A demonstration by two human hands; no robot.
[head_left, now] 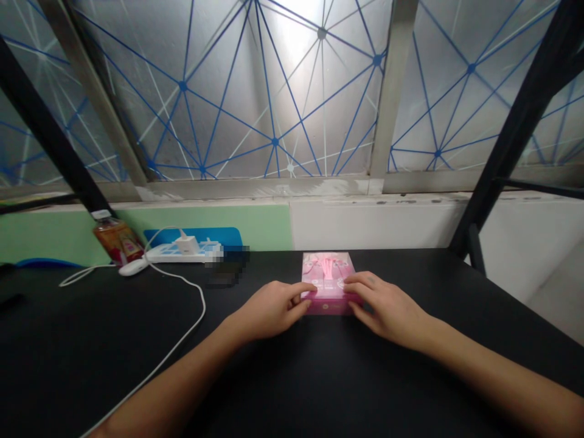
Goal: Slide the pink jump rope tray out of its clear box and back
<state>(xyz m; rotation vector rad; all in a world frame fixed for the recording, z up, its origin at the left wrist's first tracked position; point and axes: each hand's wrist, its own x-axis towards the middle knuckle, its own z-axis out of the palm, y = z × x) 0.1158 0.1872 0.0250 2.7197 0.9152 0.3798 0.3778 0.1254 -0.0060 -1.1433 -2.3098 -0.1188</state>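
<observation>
Black desk (274, 389) spreads beneath the left hand (274, 307) and right hand (392, 307), which lightly grip the box (328, 286) from either side with bent fingers, apparently steadying it. Shifting it would call for even pressure from both. Desk surface extends left, right and near; just beyond its far edge stands the wall (374, 225). Farther left, the cable (205, 307) curves near the left forearm, beyond it the bottle (118, 240).

We note a matte black tabletop (255, 383), a frosted window with blue line patterns (228, 91) beyond the grip, and bright light above.
</observation>
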